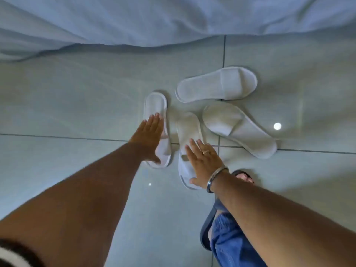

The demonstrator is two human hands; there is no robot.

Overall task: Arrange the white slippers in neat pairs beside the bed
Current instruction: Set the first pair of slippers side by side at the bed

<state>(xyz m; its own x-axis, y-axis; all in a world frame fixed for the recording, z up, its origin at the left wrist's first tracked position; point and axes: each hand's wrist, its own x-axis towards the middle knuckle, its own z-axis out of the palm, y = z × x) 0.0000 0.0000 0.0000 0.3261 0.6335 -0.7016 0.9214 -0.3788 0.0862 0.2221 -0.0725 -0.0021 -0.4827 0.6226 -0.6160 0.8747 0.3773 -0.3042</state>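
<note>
I have my left hand (149, 135) flat and open on the leftmost white slipper (157, 112), my right hand (202, 162) spread flat on the next slipper (187, 128), both on the tiled floor (77, 105) below the bedsheet edge (115, 26). Pushing right could nudge the angled slipper (240, 130) or the sideways slipper (215, 84), and smooth tiles may let soles skid askew.

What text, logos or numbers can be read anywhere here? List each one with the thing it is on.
None: no readable text, brand, number or sign shows in this view.
The four white slippers are plain, with no print on strap or insole.
The bed sheet, the floor tiles, the bangle and the ring on the right hand carry no visible marking.
</note>
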